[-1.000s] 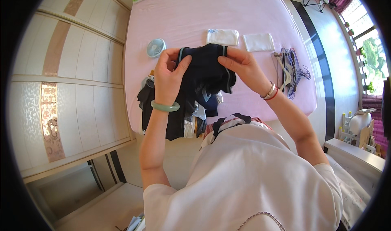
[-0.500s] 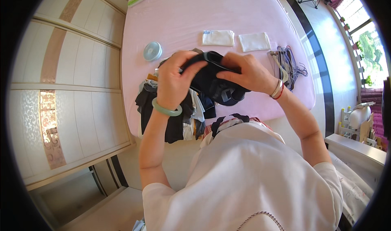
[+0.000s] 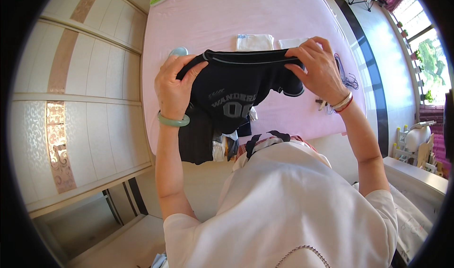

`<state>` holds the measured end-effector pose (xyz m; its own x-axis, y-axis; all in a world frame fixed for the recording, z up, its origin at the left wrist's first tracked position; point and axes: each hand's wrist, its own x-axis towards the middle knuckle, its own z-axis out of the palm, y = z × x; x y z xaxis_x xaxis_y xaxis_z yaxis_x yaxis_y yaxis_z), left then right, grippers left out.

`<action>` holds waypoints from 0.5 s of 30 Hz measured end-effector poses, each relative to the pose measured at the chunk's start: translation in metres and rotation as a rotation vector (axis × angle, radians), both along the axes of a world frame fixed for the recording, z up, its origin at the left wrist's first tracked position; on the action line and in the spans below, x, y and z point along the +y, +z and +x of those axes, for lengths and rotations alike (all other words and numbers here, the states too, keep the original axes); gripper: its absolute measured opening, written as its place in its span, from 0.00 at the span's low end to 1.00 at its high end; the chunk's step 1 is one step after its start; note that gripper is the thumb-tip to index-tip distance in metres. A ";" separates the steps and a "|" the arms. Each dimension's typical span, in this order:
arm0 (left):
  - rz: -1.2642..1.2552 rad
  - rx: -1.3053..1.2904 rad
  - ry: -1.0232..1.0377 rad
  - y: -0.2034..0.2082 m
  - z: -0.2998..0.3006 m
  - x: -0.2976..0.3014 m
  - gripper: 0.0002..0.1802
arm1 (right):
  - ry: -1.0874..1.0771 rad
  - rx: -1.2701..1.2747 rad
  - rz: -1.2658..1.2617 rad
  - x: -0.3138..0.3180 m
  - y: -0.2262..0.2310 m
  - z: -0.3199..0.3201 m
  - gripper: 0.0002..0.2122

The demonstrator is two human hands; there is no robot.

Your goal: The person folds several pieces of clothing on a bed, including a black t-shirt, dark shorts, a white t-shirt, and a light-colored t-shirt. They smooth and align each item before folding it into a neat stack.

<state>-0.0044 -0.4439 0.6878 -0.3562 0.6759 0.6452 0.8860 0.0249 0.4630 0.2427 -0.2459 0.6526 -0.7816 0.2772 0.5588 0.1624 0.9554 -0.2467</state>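
Observation:
Between my two raised hands hangs a black T-shirt (image 3: 236, 86) with grey print on its front and pale trim along its upper edge. My left hand (image 3: 175, 86), with a green bangle at the wrist, pinches one end of that edge. The other end is gripped by my right hand (image 3: 319, 69), thumb below and fingers above. A short sleeve with a light trim dangles near the right hand. Below the left hand lies a heap of dark and light clothes (image 3: 196, 142) at the bed's near edge, partly covered by the shirt.
The bed (image 3: 203, 12) has a pink sheet. Two folded white cloths (image 3: 254, 42) lie beyond the shirt, one mostly hidden. A small blue fan (image 3: 178, 51) peeks out behind my left hand. Hangers (image 3: 349, 76) lie right, partly covered. A wardrobe (image 3: 90, 79) stands along the left.
My hands have moved apart, left hand leftward and right hand up and rightward. The bunched black shirt is now stretched between them, its printed front showing.

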 end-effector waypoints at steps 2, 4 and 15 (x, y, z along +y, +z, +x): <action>0.003 -0.018 -0.010 0.003 0.000 -0.002 0.12 | -0.029 0.026 0.062 0.003 0.001 -0.002 0.14; -0.002 -0.035 -0.032 0.007 0.001 -0.004 0.12 | -0.101 -0.019 0.059 0.001 0.003 -0.005 0.16; -0.048 -0.300 0.014 0.006 0.002 -0.012 0.09 | -0.073 0.200 -0.665 0.035 -0.009 -0.008 0.12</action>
<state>-0.0027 -0.4556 0.6942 -0.5356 0.6967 0.4772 0.7094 0.0647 0.7018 0.2344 -0.2105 0.6434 -0.6475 0.6586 0.3836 0.1109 0.5794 -0.8075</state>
